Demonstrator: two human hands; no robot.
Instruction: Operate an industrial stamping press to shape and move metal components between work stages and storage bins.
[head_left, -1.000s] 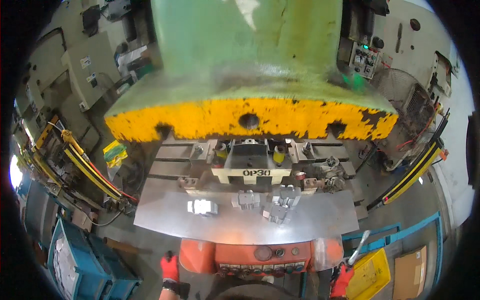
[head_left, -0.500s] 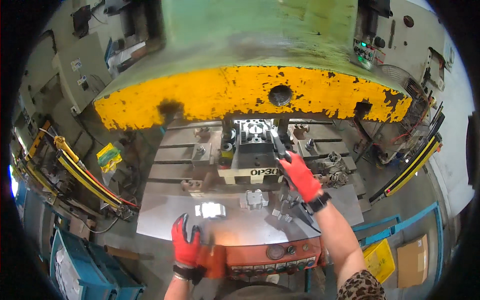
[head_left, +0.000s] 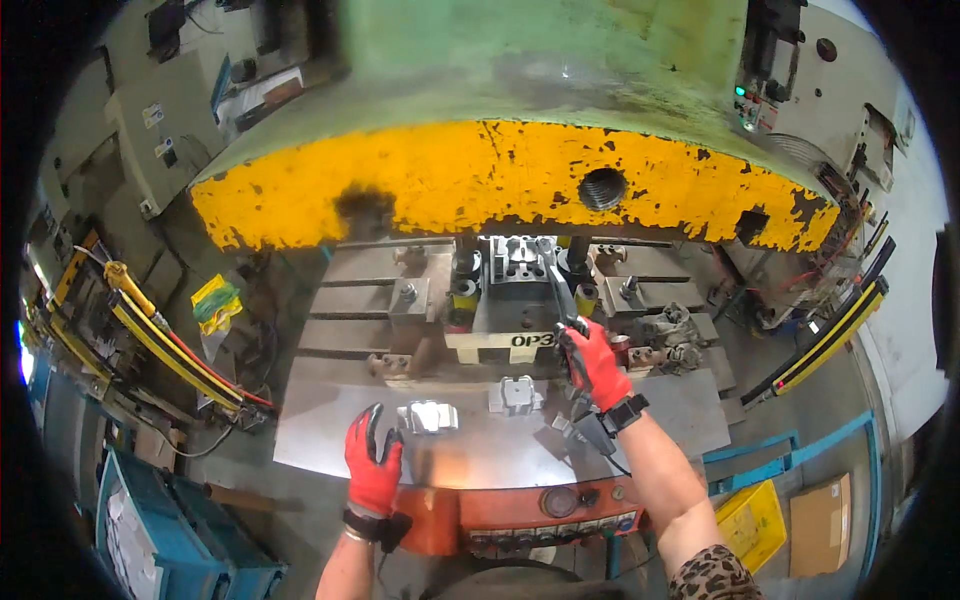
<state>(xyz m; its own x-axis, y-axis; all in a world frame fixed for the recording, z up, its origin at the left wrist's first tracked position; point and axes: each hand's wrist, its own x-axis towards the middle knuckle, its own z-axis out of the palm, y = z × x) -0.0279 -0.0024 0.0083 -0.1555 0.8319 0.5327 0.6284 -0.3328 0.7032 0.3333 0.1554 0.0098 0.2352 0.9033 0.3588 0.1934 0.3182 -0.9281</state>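
My right hand [head_left: 597, 368], in a red and black glove, is closed around a long dark hand tool [head_left: 562, 295]. The tool's narrow far end reaches into the die [head_left: 520, 262] in the press, beside a bright metal part [head_left: 519, 247]. Whether the tip touches that part I cannot tell. My left hand [head_left: 374, 462], gloved alike, hovers at the plate's front edge with thumb and fingers apart, holding nothing. Just beyond it a shiny metal part [head_left: 430, 416] lies on the steel plate [head_left: 330, 425]. Another grey metal part [head_left: 517, 396] stands to its right.
Overhead spans the yellow-edged press ram [head_left: 450, 180]. Small grey pieces [head_left: 580, 430] lie beneath my right wrist, near a dark hose [head_left: 622, 466]. A red control panel [head_left: 480, 508] runs along the front. Yellow guard posts [head_left: 180, 350] flank the press; a blue bin [head_left: 150, 530] stands at left.
The view has shifted a little, so the press and die sit further right. My right hand keeps its grip on the tool at the die. My left hand stays open near the plate's edge.
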